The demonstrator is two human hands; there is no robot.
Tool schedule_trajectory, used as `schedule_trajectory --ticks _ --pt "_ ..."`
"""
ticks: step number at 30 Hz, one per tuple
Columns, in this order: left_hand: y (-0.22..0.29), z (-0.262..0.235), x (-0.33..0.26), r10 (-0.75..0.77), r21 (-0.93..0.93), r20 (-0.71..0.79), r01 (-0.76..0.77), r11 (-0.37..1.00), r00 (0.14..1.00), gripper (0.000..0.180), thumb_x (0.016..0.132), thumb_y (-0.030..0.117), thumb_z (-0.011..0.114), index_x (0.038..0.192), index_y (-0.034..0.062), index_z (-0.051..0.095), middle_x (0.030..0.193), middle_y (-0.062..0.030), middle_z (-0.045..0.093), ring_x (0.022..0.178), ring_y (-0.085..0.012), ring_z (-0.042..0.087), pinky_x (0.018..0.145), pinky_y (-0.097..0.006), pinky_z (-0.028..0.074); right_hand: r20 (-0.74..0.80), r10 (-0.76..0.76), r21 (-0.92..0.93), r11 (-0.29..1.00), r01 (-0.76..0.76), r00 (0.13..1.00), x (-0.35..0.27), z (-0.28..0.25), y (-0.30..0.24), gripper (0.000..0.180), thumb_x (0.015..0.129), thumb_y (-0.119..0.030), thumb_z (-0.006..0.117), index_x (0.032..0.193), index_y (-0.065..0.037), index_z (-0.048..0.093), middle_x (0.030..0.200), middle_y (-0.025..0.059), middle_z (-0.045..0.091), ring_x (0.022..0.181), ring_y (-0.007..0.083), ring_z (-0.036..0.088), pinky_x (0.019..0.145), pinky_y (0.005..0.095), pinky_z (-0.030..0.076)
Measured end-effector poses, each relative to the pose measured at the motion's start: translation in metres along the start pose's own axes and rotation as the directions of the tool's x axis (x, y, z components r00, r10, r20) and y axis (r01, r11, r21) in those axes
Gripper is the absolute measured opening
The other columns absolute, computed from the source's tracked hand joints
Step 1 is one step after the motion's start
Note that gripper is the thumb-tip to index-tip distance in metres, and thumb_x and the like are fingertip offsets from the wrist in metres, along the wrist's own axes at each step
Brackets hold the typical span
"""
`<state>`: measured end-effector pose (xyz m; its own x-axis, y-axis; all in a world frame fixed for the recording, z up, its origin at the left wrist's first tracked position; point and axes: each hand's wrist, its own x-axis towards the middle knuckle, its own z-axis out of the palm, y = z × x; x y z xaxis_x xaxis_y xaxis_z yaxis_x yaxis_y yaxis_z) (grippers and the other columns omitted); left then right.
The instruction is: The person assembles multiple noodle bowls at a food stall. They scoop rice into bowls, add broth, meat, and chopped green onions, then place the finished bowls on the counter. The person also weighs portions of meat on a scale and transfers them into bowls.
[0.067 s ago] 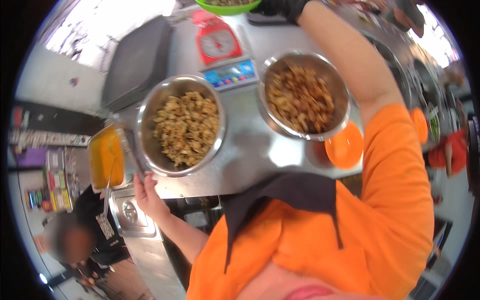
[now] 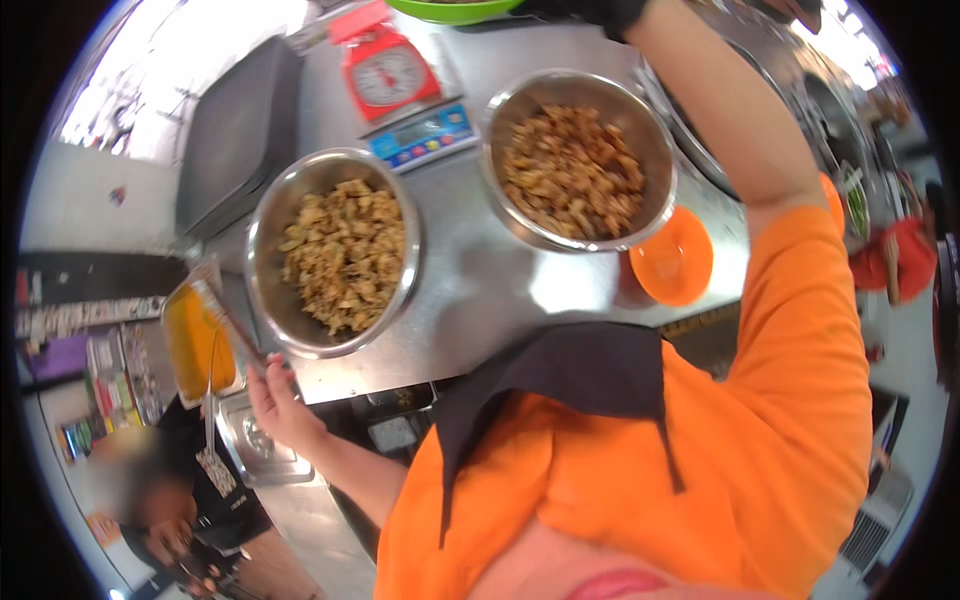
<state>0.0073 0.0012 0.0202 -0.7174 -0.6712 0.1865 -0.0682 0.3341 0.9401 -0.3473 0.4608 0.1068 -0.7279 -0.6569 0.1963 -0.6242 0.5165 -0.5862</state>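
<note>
My bare left hand [image 2: 285, 408] is closed on the near end of a long, narrow, flat thing [image 2: 232, 322] with a reddish-brown side, its kind unclear. The hand is beside the steel bowl [image 2: 335, 345] on the left, which holds browned, chopped pieces [image 2: 345, 255]. My right hand [image 2: 600, 12], in a black glove, reaches to the far edge of the view. It grips the side of a bright green bowl [image 2: 455, 12], though the frame's edge cuts off its fingers. A second steel bowl [image 2: 655, 215] of darker browned pieces [image 2: 575, 170] stands between my arms.
Behind the steel bowls stand a red dial scale [image 2: 385, 78] and a digital scale [image 2: 425, 138]. An orange bowl [image 2: 675, 258] sits at the right, a dark tray [image 2: 240, 130] at the far left. A yellow-orange container [image 2: 195, 345] is beside a person in black [image 2: 200, 450].
The view has shifted, so the counter things appear farther left and up. The green bowl has moved right relative to the scales, along with my gloved hand. My left hand keeps its hold.
</note>
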Motion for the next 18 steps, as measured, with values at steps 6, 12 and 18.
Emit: schedule_trajectory --ticks 6,12,18 --pt "0.025 0.020 0.003 0.123 -0.018 0.133 -0.122 0.992 0.983 0.025 0.094 0.018 0.055 0.111 0.0008 0.062 0.091 0.0015 0.066 0.071 0.0001 0.049 0.053 -0.015 0.028 -0.153 0.666 0.822 0.496 -0.281 0.730 -0.315 0.018 -0.069 0.054 0.090 -0.038 0.059 0.131 -0.004 0.048 0.110 0.0065 0.062 0.088 0.0138 0.065 0.071 0.0223 0.056" --pt "0.045 0.048 0.014 0.152 -0.169 0.246 -0.112 0.979 0.957 0.023 0.095 0.016 0.054 0.111 0.0022 0.062 0.093 0.0000 0.066 0.071 0.0005 0.051 0.051 -0.013 0.027 -0.111 0.939 0.787 0.283 -0.548 0.325 -0.408 0.083 -0.123 0.058 0.084 -0.029 0.060 0.135 -0.009 0.041 0.096 0.0082 0.064 0.066 0.0139 0.064 0.053 0.0253 0.054" --pt "0.063 0.080 0.001 0.241 -0.220 0.355 -0.170 0.961 0.903 0.022 0.093 0.015 0.056 0.111 0.0036 0.063 0.097 -0.0002 0.067 0.073 0.0002 0.053 0.053 -0.014 0.028 -0.371 0.712 -0.205 0.563 -0.800 0.596 -0.385 0.154 -0.151 0.073 0.077 -0.027 0.072 0.140 -0.017 0.037 0.117 0.0173 0.054 0.093 0.0335 0.062 0.075 0.0413 0.053"
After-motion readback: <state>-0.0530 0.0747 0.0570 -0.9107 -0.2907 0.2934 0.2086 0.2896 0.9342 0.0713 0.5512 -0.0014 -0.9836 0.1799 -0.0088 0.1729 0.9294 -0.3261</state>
